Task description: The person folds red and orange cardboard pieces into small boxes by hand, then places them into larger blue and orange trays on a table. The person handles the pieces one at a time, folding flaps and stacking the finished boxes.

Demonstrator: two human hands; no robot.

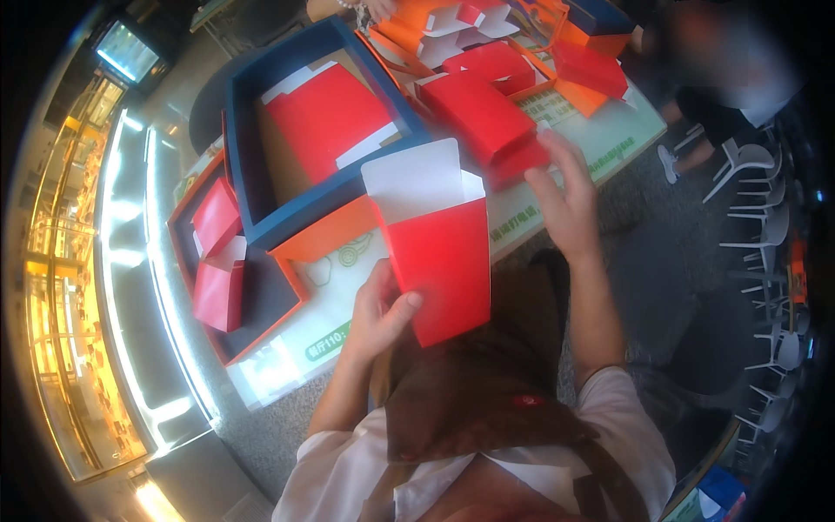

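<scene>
My left hand grips a red carton by its lower left side, thumb on the front face. The carton stands tilted in front of my apron, its white-lined top flaps raised. My right hand is empty, thumb and fingers apart, just right of a closed-looking red box on the table. I cannot tell whether its fingertips touch that box. Beyond the carton is a dark blue tray-like box, with a flat red carton blank lying in it.
Under the blue box, an orange-edged dark box lid holds small red cartons. More red and orange boxes crowd the table's far right. Another person's hand shows at the far edge. A lit display case runs along the left; white chairs line the right.
</scene>
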